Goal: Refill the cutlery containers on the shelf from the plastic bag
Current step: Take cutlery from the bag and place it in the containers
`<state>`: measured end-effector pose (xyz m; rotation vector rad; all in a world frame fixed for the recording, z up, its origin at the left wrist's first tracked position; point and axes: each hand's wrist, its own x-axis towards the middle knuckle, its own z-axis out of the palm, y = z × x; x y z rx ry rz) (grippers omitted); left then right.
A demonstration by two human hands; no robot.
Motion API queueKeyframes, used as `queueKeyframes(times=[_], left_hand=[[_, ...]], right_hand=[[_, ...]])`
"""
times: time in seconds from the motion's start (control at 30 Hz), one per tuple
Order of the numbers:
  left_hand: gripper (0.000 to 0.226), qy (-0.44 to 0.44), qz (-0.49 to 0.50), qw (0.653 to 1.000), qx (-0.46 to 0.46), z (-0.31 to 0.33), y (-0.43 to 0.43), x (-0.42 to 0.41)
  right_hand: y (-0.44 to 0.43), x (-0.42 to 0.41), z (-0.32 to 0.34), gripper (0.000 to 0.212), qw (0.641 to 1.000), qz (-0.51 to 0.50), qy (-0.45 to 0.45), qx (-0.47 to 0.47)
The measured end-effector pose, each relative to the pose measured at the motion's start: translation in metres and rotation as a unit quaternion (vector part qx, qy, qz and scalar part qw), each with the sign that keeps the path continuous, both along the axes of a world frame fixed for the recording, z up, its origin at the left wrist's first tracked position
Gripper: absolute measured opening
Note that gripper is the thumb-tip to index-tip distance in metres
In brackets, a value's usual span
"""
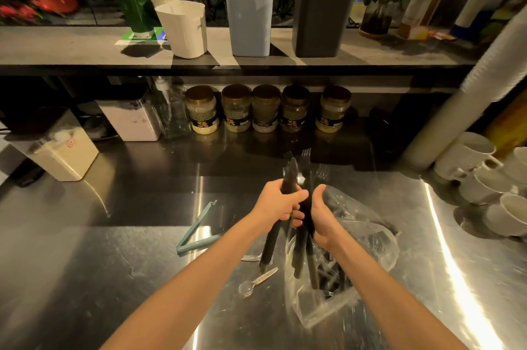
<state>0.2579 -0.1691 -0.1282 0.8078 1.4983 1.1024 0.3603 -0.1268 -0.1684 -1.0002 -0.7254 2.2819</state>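
Observation:
My left hand (pixel 278 201) and my right hand (pixel 322 214) both grip one bunch of dark plastic cutlery (pixel 298 241), held upright above the steel counter with fork tines at the top. A clear plastic bag (pixel 368 252) lies open under my right hand, with more cutlery inside. On the shelf above stand a white container (pixel 184 29), a light blue container (pixel 251 19) with cutlery sticking out, and a dark grey container (pixel 323 17) holding clear forks. A clear plastic spoon (pixel 256 282) lies loose on the counter.
A pale green bag clip (pixel 196 231) lies open left of my hands. Several jars (pixel 265 110) line the back under the shelf. White cups (pixel 490 175) stack at the right beside a tall sleeve of cups (pixel 467 93). Storage boxes (pixel 67 147) stand at the left.

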Motion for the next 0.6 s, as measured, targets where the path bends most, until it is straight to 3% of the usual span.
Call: queueKeyframes(times=[0.17,0.37,0.47,0.6], left_hand=[[0.025,0.097,0.015,0.994,-0.043,-0.005,0.008,0.006],[0.023,0.108,0.010,0.993,-0.037,-0.003,0.007,0.001],[0.014,0.042,0.013,0.998,-0.040,-0.004,0.007,-0.003],[0.011,-0.104,0.032,0.994,-0.031,-0.004,0.005,-0.007]], right_hand=[[-0.005,-0.003,0.011,0.079,0.997,0.032,-0.056,0.031],[-0.006,-0.001,0.013,0.073,0.997,0.056,-0.044,0.027],[-0.007,0.001,0.013,0.063,0.996,0.061,-0.059,0.041],[-0.002,0.005,0.009,0.066,0.996,0.051,-0.059,0.045]])
